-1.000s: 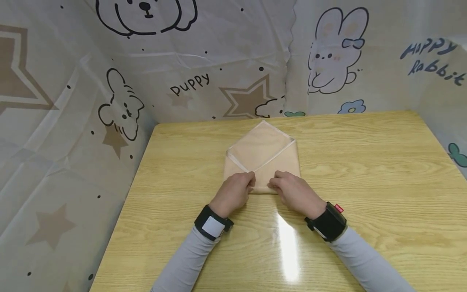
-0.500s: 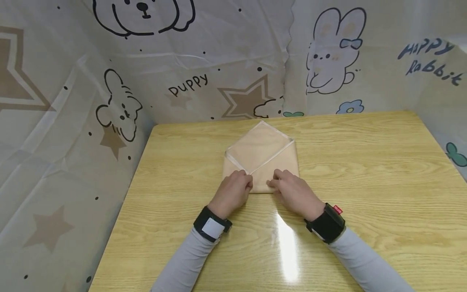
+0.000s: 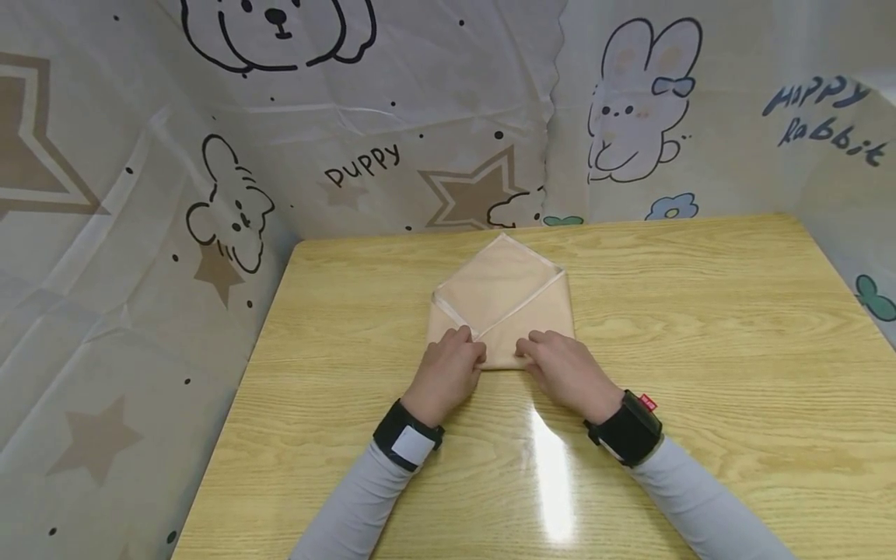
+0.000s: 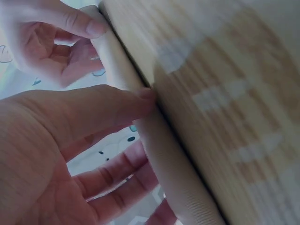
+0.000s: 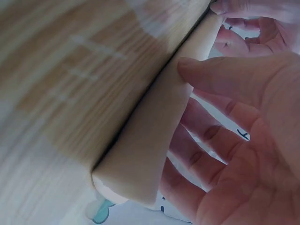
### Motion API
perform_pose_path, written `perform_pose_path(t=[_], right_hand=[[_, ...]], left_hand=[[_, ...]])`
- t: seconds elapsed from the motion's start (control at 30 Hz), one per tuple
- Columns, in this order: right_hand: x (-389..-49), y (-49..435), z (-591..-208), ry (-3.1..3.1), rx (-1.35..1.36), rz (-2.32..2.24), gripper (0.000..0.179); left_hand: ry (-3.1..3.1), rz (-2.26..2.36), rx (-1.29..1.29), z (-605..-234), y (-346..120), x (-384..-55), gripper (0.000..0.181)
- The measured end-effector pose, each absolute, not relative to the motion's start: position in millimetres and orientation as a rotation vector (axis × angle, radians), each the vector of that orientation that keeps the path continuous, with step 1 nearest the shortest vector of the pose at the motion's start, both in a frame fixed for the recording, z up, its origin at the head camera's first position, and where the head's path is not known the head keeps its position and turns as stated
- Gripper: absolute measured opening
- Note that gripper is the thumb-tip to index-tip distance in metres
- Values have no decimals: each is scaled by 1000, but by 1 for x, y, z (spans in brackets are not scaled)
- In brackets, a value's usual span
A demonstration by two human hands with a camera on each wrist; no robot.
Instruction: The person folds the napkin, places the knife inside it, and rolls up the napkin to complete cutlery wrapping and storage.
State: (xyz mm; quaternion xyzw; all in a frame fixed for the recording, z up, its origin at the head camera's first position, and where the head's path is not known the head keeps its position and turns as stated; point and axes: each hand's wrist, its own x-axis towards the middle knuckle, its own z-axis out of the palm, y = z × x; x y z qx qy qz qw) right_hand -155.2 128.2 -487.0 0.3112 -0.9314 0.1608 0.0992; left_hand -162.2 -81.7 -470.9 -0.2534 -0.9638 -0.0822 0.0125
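A beige cloth (image 3: 500, 280) with pale edging lies folded on the table in an envelope-like shape, its pointed end away from me. My left hand (image 3: 445, 375) pinches the near edge left of the middle; its fingers cover the tip of the folded-over flap. To the right, my right hand (image 3: 568, 373) holds the same edge, a short gap from the left. In the left wrist view the thumb (image 4: 108, 105) presses the thick folded edge (image 4: 171, 161), the other fingers curled over the far side. The right wrist view has that thumb (image 5: 211, 72) likewise on the edge.
The wood-grain table (image 3: 700, 327) extends to both sides of the cloth and in front of it. A printed curtain (image 3: 420, 101) with cartoon animals and stars hangs behind the table and along its sides. Light reflects off the tabletop (image 3: 553, 482) near me.
The fingers of both hands have shifted slightly along the near edge, and the left fingers now reach higher over the flap's tip. The cloth stays nearly in place.
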Motion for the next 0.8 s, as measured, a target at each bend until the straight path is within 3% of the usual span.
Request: perform_pose_path(t=[0.33, 0.8], right_hand=[[-155, 126, -487, -2766, 901, 437, 20], [-152, 126, -486, -2804, 894, 438, 20]], left_hand=[[-3016, -233, -753, -471, -81, -161, 16], [-3038, -202, -803, -469, -80, -160, 13]])
